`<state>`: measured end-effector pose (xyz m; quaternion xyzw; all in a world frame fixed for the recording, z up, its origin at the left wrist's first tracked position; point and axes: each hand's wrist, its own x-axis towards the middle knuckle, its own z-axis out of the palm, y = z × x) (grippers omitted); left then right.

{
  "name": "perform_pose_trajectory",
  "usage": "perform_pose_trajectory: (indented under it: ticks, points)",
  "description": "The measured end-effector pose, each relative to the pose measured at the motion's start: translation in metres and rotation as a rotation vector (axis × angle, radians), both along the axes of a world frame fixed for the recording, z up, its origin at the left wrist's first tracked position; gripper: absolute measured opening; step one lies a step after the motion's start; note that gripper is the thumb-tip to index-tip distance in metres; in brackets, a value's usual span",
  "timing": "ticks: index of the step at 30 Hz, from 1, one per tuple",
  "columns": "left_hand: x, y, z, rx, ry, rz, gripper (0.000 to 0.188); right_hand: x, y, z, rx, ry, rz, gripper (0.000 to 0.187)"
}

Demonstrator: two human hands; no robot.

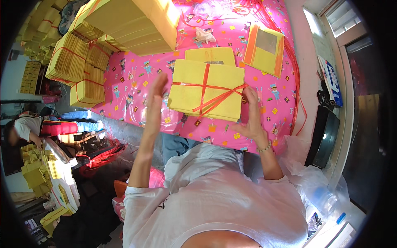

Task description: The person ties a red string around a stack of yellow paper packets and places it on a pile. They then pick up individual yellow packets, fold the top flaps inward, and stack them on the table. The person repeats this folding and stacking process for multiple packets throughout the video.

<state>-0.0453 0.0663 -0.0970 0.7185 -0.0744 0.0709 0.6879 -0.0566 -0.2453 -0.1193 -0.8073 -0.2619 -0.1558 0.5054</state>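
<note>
A bundle of yellow paper envelopes (188, 74) lies on the pink patterned tablecloth (136, 78) in front of me. Red plastic ribbon (203, 91) crosses over it and is tied, with loose tails toward its right edge. My left hand (157, 87) is held upright beside the bundle's left edge, apart from it, fingers stretched and empty. At the right edge my right hand (253, 118) has its thumb spread from the fingers. Its fingertips are beside the ribbon tails; whether they touch the bundle I cannot tell.
Behind the bundle lie another yellow envelope (211, 54) and an orange-edged one (264, 49). Tall tied stacks (68, 58) stand at the left. Red ribbon strands (295, 78) run down the table's right side. Another person (31, 126) is at far left. A water bottle (324, 198) sits lower right.
</note>
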Motion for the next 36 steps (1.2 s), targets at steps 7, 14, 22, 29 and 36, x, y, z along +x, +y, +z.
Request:
perform_pose_trajectory:
  ticks: [7, 14, 22, 29, 36]
  points:
    - [-0.013, -0.039, -0.007, 0.075, 0.071, -0.055, 0.074, 0.015, 0.013, -0.001, -0.039, 0.040, -0.053, 0.089]
    - [0.009, -0.045, 0.067, 0.583, 0.231, 0.152, 0.057, 0.028, 0.022, 0.067, 0.059, 0.449, -0.243, 0.058]
    - [0.032, -0.025, 0.036, 0.598, 0.434, 0.090, 0.065, 0.044, 0.019, 0.063, -0.145, 0.640, -0.161, 0.062]
    - [0.049, -0.032, 0.031, -0.190, 0.598, 0.059, 0.073, 0.085, 0.017, 0.047, 0.205, 0.638, -0.065, 0.068]
    - [0.047, -0.048, 0.049, -0.253, 0.562, 0.061, 0.068, 0.076, 0.048, 0.064, 0.380, 0.728, 0.065, 0.073]
